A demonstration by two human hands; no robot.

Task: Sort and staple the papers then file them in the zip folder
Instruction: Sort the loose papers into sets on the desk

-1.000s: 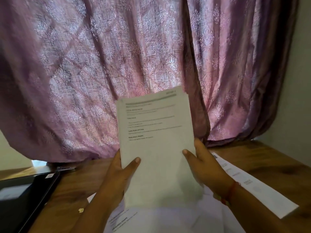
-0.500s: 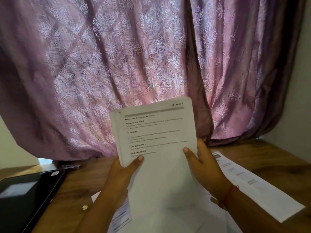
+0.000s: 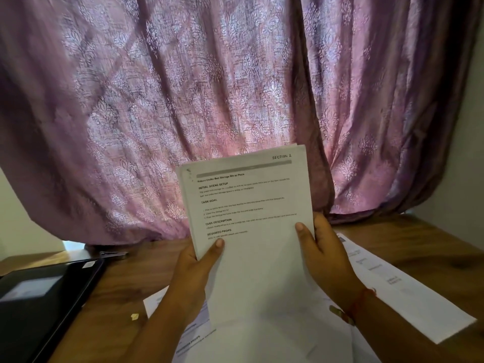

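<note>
A stack of white printed papers (image 3: 251, 213) headed "SECTION 1" stands upright above the wooden table (image 3: 125, 289). My left hand (image 3: 195, 268) grips its left edge, thumb on the front sheet. My right hand (image 3: 323, 255) grips the right edge the same way. A staple mark seems to sit at the stack's top left corner. A black zip folder (image 3: 39, 299) lies on the table at the left. A dark metal item (image 3: 114, 254), possibly the stapler, lies behind the folder by the curtain.
More loose printed sheets lie on the table: one long sheet (image 3: 398, 292) at the right and others (image 3: 188, 336) under my arms. A purple patterned curtain (image 3: 183, 100) hangs right behind the table. A small paper scrap (image 3: 135, 316) lies near the folder.
The stack has dropped slightly and tilted so its front page faces me more squarely. Both hands keep the same grip on its edges.
</note>
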